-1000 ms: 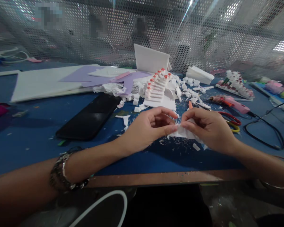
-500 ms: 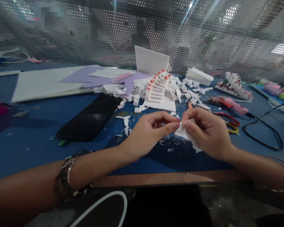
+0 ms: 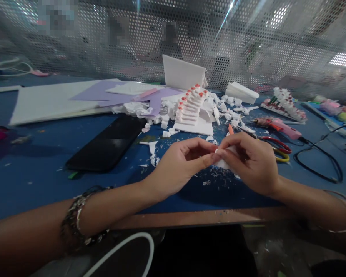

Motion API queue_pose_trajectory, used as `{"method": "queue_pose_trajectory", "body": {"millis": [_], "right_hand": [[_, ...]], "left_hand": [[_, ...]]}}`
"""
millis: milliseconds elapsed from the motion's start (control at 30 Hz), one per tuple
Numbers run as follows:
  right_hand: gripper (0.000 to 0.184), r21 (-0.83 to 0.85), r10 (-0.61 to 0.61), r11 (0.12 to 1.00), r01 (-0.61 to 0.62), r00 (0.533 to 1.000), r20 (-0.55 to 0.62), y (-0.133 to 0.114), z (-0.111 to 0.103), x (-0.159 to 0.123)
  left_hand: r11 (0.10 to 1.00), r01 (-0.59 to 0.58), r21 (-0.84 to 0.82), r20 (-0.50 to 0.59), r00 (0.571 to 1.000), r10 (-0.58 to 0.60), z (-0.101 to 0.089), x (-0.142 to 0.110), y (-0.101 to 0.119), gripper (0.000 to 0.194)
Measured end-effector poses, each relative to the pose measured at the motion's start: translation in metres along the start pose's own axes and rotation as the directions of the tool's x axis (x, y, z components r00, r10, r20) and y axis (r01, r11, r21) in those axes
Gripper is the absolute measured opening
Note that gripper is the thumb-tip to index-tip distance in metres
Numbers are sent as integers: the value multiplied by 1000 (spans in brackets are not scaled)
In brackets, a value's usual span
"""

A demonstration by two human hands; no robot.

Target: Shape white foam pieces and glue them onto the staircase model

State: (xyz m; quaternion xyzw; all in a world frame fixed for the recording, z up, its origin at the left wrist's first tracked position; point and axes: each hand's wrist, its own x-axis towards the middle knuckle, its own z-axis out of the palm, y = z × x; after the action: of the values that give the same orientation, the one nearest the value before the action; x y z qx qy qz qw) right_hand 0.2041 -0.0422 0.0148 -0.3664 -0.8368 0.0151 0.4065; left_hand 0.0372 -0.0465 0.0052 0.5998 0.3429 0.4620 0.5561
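Above the front of the blue table, my left hand (image 3: 178, 165) and my right hand (image 3: 249, 161) meet fingertip to fingertip. Between them is a small piece of white paper (image 3: 222, 164), partly covered by my fingers. My right thumb and fingers pinch most of it, while my left thumb and forefinger pinch its near tip. Just beyond stands a small white staircase model (image 3: 189, 113) with red-topped posts, on a white base. White shreds are scattered on the table below my hands.
A black phone (image 3: 108, 144) lies at left, near white boards (image 3: 52, 102) and purple sheets (image 3: 89, 92). To the right are a pink glue gun (image 3: 285, 128) with a black cord, red-and-yellow-handled pliers (image 3: 281, 148) and a red-and-white model (image 3: 285, 104). Torn white scraps (image 3: 230, 109) surround the staircase.
My fingertips have drawn closer together on the white paper, and less of it shows now. The whole view has shifted very slightly.
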Motion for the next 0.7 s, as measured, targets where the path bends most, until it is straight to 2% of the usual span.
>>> {"method": "queue_pose_trajectory", "body": {"millis": [433, 700], "right_hand": [[1, -2, -62, 998, 62, 998, 2, -6, -7, -2], [5, 38, -115, 992, 116, 993, -40, -6, -6, -1]], "left_hand": [[996, -60, -64, 17, 998, 61, 0, -1, 1, 8], [992, -98, -83, 25, 995, 101, 1, -1, 3, 7]]}}
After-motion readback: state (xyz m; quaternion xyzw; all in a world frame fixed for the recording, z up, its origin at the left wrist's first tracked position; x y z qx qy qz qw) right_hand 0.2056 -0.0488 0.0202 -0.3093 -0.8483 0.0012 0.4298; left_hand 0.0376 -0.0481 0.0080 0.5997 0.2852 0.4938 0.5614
